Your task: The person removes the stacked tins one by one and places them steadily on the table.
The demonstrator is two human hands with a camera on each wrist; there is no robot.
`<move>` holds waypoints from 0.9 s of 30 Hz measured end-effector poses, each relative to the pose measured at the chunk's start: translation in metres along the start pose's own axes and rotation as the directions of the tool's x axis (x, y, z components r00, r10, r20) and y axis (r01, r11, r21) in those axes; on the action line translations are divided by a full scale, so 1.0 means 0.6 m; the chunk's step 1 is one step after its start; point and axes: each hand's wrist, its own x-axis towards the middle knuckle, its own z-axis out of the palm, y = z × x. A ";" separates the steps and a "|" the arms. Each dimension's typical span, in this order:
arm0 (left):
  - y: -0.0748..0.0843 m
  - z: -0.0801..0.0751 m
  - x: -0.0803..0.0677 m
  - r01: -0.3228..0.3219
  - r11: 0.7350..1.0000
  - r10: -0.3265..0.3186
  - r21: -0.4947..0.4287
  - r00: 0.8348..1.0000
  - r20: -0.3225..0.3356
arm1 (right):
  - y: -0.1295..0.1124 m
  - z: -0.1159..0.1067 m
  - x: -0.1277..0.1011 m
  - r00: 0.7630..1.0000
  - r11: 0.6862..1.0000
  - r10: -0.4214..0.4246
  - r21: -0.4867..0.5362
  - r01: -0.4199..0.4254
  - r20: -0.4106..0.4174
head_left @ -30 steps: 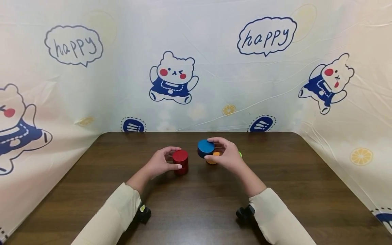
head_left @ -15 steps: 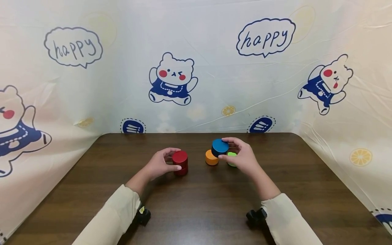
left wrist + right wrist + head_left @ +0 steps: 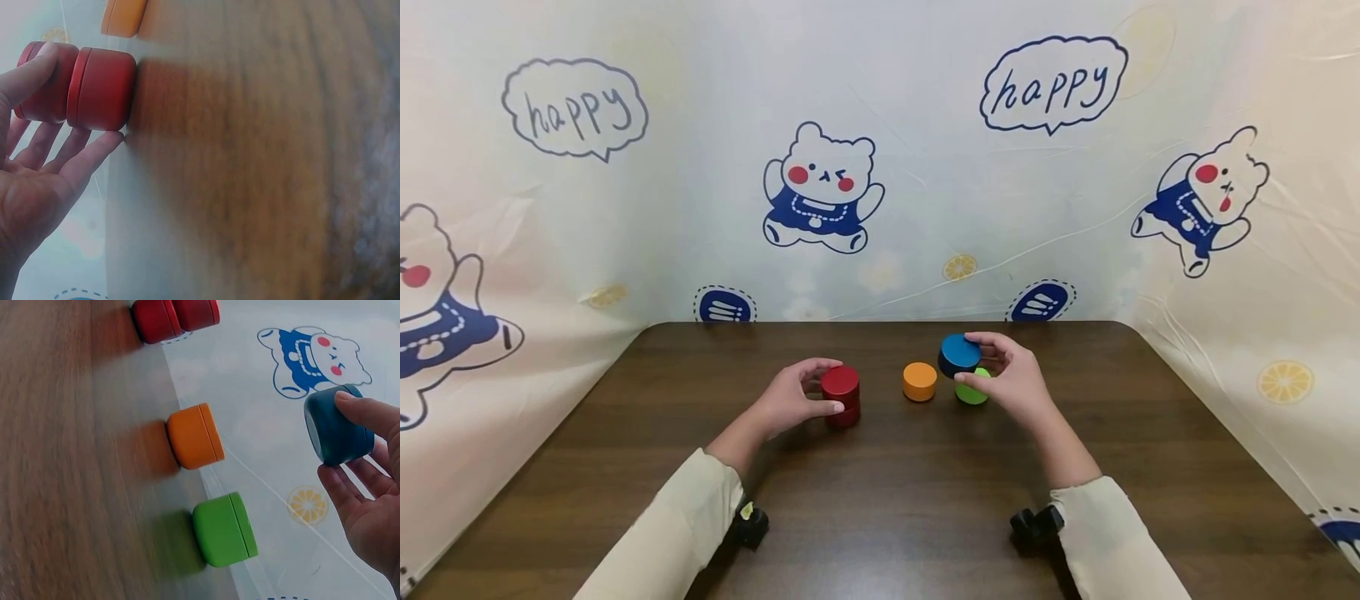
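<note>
Right hand (image 3: 1011, 385) has carried the blue round tin (image 3: 959, 356) rightward: 1.0 s ago it hung over the orange round tin (image 3: 920, 381), now it sits above the green round tin (image 3: 972, 390), airborne, not touching it per the right wrist view. Orange tin now fully uncovered, standing alone on the dark wood-grain table (image 3: 880, 500).

Grip state:
- Right hand: thumb and fingers curled round the blue tin's rim, pinching it from both sides.
- Left hand (image 3: 793, 400): unchanged, fingers and thumb wrapped loosely round the red stack (image 3: 841, 396), which is two red round tins one on the other, resting on the table.

Progress, judging from layout: one stack built (red on red). Blue looks lined up to go onto green, not yet set down. Orange untouched, between the red stack and green, apart from both. So roughly midway: one placement pending, orange left.

Backdrop is a printed bear sheet (image 3: 823, 192). Cream sleeves (image 3: 677, 533) on both arms.
</note>
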 end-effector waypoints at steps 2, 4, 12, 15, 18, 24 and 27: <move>0.002 0.000 0.000 -0.001 1.000 0.001 0.002 1.000 0.000 | 0.003 -0.005 0.001 1.000 1.000 0.013 0.003 -0.013 -0.001; 0.003 0.000 0.000 -0.001 1.000 0.001 0.002 1.000 0.000 | 0.005 -0.009 0.002 1.000 1.000 0.027 0.000 -0.027 -0.004; 0.005 0.001 0.000 0.000 1.000 0.000 0.000 1.000 0.003 | 0.020 -0.032 0.004 0.998 0.998 0.065 -0.004 -0.065 -0.020; 0.004 0.001 0.000 0.004 1.000 -0.004 -0.008 1.000 0.003 | 0.028 -0.040 0.006 0.996 0.997 0.080 -0.006 -0.080 -0.028; 0.001 0.001 0.002 0.007 1.000 -0.007 -0.011 1.000 0.003 | 0.035 -0.046 0.009 0.995 0.996 0.091 -0.012 -0.091 -0.031; 0.000 0.000 0.003 0.011 1.000 -0.011 -0.019 1.000 0.007 | 0.050 -0.054 0.009 0.991 0.992 0.123 -0.014 -0.123 -0.048; 0.002 0.000 0.002 0.009 1.000 -0.009 -0.019 1.000 0.009 | 0.058 -0.058 0.009 0.987 0.990 0.143 -0.011 -0.144 -0.069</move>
